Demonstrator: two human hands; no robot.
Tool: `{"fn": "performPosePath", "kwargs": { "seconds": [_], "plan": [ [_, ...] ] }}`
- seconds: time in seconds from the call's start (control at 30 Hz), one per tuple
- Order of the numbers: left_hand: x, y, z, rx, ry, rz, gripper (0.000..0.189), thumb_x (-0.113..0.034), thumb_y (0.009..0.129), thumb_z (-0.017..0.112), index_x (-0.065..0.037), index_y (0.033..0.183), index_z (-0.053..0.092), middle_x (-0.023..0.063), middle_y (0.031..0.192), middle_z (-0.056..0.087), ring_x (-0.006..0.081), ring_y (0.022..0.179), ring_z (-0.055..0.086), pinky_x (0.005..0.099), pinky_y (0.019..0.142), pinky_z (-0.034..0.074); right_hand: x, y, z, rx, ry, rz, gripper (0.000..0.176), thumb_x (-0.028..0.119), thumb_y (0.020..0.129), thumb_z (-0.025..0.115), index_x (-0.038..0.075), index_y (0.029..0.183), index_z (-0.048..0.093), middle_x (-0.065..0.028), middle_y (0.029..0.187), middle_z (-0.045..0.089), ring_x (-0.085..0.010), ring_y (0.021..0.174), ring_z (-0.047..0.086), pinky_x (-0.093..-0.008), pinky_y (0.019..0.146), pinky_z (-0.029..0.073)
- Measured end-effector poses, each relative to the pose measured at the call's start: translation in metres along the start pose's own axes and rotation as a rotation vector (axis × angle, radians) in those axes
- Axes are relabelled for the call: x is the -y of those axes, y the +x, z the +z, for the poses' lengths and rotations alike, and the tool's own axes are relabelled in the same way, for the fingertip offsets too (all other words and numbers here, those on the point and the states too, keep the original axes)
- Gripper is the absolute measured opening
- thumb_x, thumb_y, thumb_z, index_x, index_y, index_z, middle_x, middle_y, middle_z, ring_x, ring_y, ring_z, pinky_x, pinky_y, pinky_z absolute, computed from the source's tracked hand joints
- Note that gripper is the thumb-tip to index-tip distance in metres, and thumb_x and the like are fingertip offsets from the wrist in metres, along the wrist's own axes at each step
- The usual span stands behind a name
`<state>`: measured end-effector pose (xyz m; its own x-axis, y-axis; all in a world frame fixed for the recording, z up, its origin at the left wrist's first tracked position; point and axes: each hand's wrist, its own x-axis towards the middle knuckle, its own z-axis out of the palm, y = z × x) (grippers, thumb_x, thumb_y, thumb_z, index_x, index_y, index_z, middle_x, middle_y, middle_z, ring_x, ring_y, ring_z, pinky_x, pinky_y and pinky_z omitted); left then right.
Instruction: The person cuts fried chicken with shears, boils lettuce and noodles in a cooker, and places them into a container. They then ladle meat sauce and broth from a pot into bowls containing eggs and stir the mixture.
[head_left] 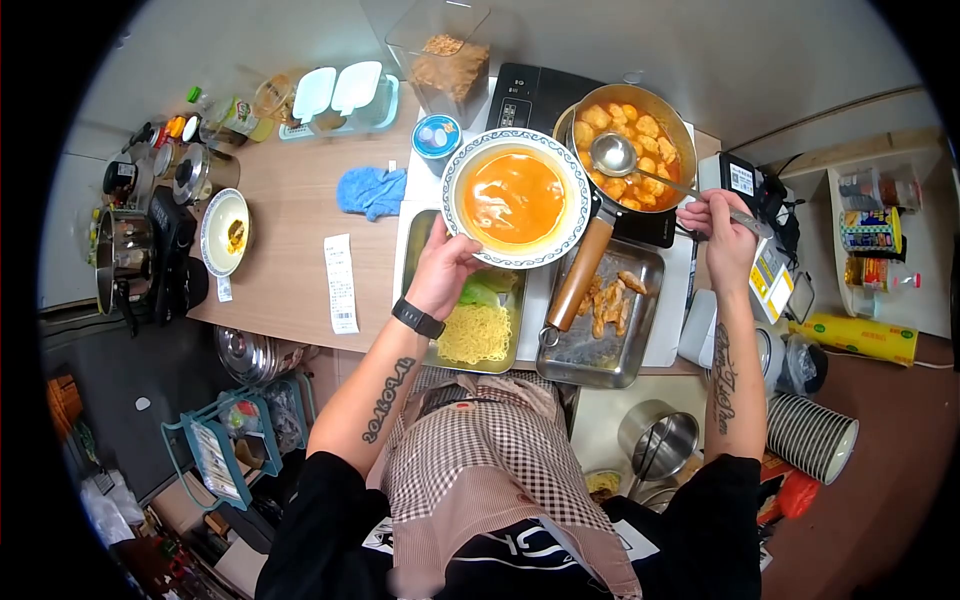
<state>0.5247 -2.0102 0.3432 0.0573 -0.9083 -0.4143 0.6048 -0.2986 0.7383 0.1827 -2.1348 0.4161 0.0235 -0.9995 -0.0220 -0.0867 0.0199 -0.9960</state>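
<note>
My left hand [447,265] grips the near-left rim of a patterned bowl [516,198] holding orange soup. My right hand [722,228] is closed round the handle of a metal ladle [613,155], whose bowl is over the pan [690,150] of orange broth and round pieces. That pan, with a wooden handle [583,275], sits on a black induction cooker [533,100]. Below the soup bowl, a metal tray [416,240] holds noodles [474,332] and green leaves. Beside it, another metal tray [600,372] holds browned meat strips [612,303].
A blue cloth [372,192] and a paper receipt [341,284] lie on the wooden counter at left, with a smaller bowl [227,232] farther left. A blue-lidded tub [436,137] stands beside the soup bowl. Stacked bowls [812,438] and a metal pot [658,440] are at lower right.
</note>
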Motion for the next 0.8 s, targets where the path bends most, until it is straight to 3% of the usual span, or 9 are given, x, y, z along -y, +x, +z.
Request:
{"fn": "performPosePath", "kwargs": {
  "seconds": [0.17, 0.47, 0.8],
  "plan": [
    [-0.001, 0.000, 0.003, -0.008, -0.017, 0.014, 0.060, -0.003, 0.086, 0.053, -0.011, 0.142, 0.034, 0.0075, 0.119, 0.061, 0.0171, 0.098, 0.065, 0.0341, 0.081, 0.053, 0.003, 0.009, -0.005, -0.013, -0.044, -0.002, 0.022, 0.017, 0.102, 0.048, -0.002, 0.100, 0.059, -0.0121, 0.083, 0.067, -0.0192, 0.073, 0.070, -0.0269, 0.067, 0.057],
    [-0.001, 0.000, 0.004, -0.027, -0.011, 0.005, 0.060, -0.003, 0.085, 0.052, -0.011, 0.142, 0.034, 0.0073, 0.120, 0.060, 0.0166, 0.098, 0.065, 0.0326, 0.080, 0.055, 0.014, 0.002, 0.007, 0.061, -0.185, -0.127, 0.021, 0.011, 0.099, 0.050, -0.007, 0.095, 0.062, -0.0122, 0.079, 0.069, -0.0169, 0.072, 0.070, -0.0259, 0.065, 0.057],
    [0.000, 0.000, 0.002, -0.008, -0.002, 0.016, 0.059, -0.003, 0.086, 0.053, -0.011, 0.142, 0.035, 0.0068, 0.119, 0.061, 0.0158, 0.097, 0.065, 0.0317, 0.079, 0.054, 0.008, -0.002, 0.010, 0.056, -0.151, -0.106, 0.021, 0.011, 0.100, 0.051, -0.006, 0.097, 0.063, -0.0119, 0.081, 0.068, -0.0168, 0.072, 0.070, -0.0257, 0.065, 0.057]
  ]
}}
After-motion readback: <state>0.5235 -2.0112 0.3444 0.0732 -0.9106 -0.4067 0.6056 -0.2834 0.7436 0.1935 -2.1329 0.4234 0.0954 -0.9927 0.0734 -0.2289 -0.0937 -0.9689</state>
